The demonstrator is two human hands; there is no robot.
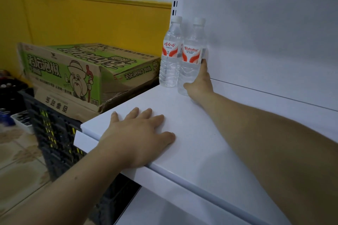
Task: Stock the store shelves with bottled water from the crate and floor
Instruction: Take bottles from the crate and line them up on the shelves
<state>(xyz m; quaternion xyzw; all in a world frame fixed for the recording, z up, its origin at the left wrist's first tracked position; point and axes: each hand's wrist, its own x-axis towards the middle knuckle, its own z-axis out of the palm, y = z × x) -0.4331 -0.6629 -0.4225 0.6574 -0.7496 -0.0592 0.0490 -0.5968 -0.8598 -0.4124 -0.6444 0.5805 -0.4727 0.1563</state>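
At the back left corner of the white shelf (201, 142) stands the Wahaha bottle (191, 55), upright and white-capped, its base on the shelf close to the back panel (265, 23). The right hand (200, 83) holds it low down, its grip closed round the bottle's lower half, with the thumb at the front and a fingertip showing behind, just under the label. Just beside it, towards the shelf's left edge, a second bottle (170, 55) stands upright with a red-and-white label in Chinese script, and neither hand is on it. Near the shelf's front left corner the left hand (139, 133) lies flat, palm down and fingers spread, its grip open and holding nothing. Beyond the shelf's left edge a green-printed cardboard box (76, 71) sits tilted on a plainer carton (58, 104) atop a black crate (53, 133). A yellow wall (82, 20) is behind them and a tiled floor (18, 151) below.
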